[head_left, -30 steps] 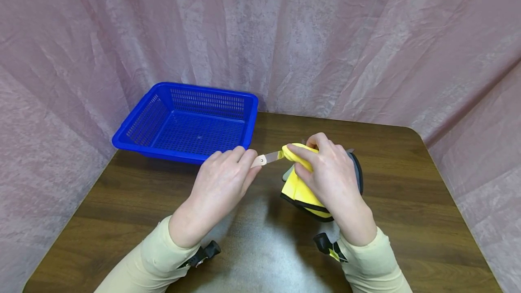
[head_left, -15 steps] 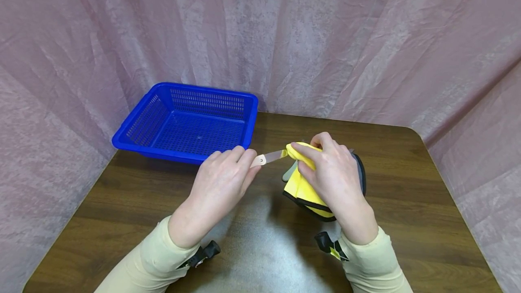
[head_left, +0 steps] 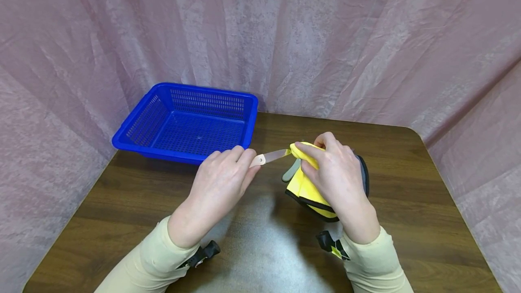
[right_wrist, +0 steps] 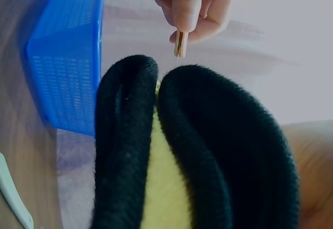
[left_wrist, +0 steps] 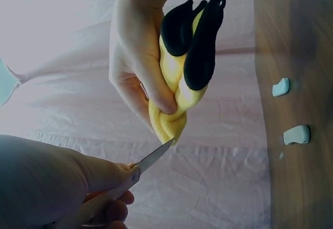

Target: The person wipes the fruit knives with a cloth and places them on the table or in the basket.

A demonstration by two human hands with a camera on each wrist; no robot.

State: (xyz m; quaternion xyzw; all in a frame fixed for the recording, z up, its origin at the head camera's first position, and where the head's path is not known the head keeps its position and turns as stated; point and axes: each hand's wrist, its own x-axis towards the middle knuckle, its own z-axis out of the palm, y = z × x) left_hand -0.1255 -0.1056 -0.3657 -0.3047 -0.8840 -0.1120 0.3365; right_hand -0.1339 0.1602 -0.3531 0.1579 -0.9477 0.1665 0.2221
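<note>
From the head view, my left hand (head_left: 224, 173) has its fingers curled round the pale handle of the knife (head_left: 277, 155), which is held above the table (head_left: 390, 193), between my two hands. Its long axis runs across me, handle end to my left, blade pointing right and slightly away, its far end meeting the yellow cloth (head_left: 311, 189). My right hand (head_left: 335, 171) pinches that cloth between thumb and fingers; its black-edged folds hang below, and a grey-green handle (head_left: 290, 173) shows on the table past them. The blue basket (head_left: 163, 153) sits at the back left, its slotted floor showing inside. In the left wrist view, the blade slants up and right in the picture, its tip end touching the cloth; I cannot tell whether the cloth covers the very point. My left thumb lies along the handle, and two pale pieces (left_wrist: 296, 135) lie on the table. In the right wrist view, the black edging fills the foreground and hides my right fingertips; beyond it the knife handle is nearly end-on, blade toward the cloth, with the basket's wall at left.
</note>
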